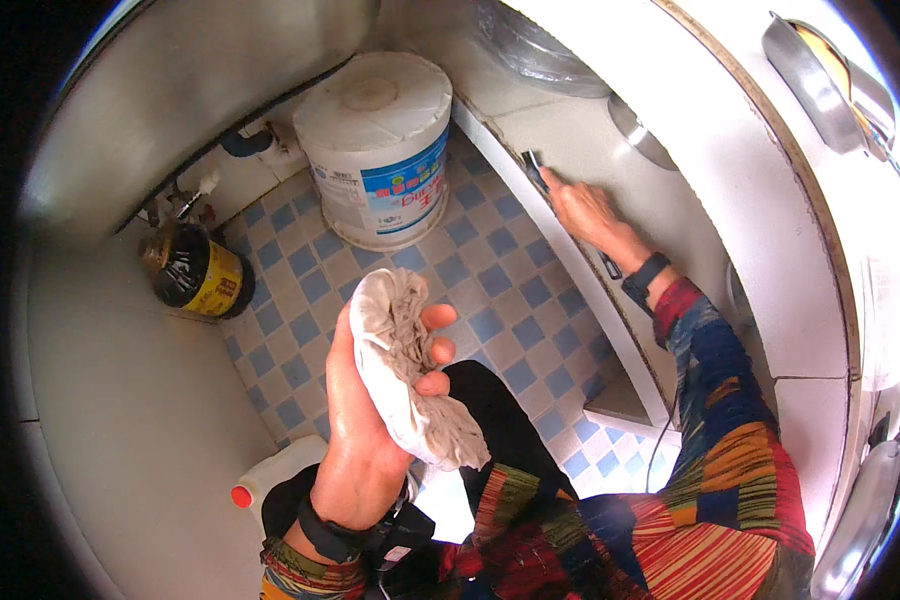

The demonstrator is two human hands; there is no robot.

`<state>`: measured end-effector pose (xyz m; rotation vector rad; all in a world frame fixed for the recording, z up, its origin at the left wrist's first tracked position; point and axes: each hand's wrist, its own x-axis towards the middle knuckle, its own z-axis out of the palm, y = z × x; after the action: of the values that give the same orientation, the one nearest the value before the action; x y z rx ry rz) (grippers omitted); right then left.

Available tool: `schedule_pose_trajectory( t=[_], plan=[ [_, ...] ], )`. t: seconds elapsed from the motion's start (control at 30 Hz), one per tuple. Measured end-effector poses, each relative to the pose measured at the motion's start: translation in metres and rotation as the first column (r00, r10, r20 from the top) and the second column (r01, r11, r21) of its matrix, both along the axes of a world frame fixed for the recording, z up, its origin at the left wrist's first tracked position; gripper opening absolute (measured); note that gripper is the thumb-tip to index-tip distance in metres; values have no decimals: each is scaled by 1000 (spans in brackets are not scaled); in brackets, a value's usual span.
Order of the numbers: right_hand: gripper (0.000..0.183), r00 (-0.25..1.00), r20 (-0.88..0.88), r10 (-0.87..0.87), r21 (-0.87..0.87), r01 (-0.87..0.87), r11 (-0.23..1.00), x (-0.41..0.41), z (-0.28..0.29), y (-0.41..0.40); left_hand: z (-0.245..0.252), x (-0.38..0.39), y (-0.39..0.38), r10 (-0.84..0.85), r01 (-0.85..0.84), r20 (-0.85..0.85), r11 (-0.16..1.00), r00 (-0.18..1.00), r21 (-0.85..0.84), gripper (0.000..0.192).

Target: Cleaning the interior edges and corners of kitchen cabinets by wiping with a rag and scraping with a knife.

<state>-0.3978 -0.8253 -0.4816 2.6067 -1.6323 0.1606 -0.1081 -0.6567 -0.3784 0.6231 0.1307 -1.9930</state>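
My left hand (371, 382), at the lower centre, is closed around a crumpled, greyish-white cloth (409, 367), its fingers wrapped over the right side. Farther right, my right hand (581, 214) reaches to the inner edge of a tiled shelf under the counter. Its fingers are on a dark brush-like tool (532, 169) whose pale-tipped end shows past the fingertips; the palm hides much of it. A black looped end (610, 266) shows just below my wrist, perhaps part of the same tool.
A lidded white plastic bucket (382, 157) stands on the blue-and-grey tiled floor (495, 281). At left is a dark bottle with a yellow label (214, 277). A white jug with a red cap (241, 496) is lower left. Metal pans (814, 82) lie upper right; a cable hangs near my right sleeve.
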Motion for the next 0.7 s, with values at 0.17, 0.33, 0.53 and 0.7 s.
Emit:
schedule_pose_trajectory(
  t=[0.17, 0.33, 0.53, 0.7],
  plan=[
    [37, 998, 59, -15, -109, 22, 994, -2, -1, -52, -4, -11, -8, -35, 36, -19, 999, 999, 28, 35],
    [40, 1000, -7, 6, 37, -6, 999, 8, -4, -7, -3, 9, 2, 9, -8, -19, 1000, 1000, 20, 36],
    [37, 995, 97, -22, -93, 31, 995, 0, -7, -63, -1, -6, -8, -3, 3, -11, 1000, 1000, 9, 37],
    [38, 988, 147, 41, -33, -37, 999, 2, -10, -30, 0, 6, 0, 0, 0, -7, 1000, 1000, 21, 36]
  ],
)
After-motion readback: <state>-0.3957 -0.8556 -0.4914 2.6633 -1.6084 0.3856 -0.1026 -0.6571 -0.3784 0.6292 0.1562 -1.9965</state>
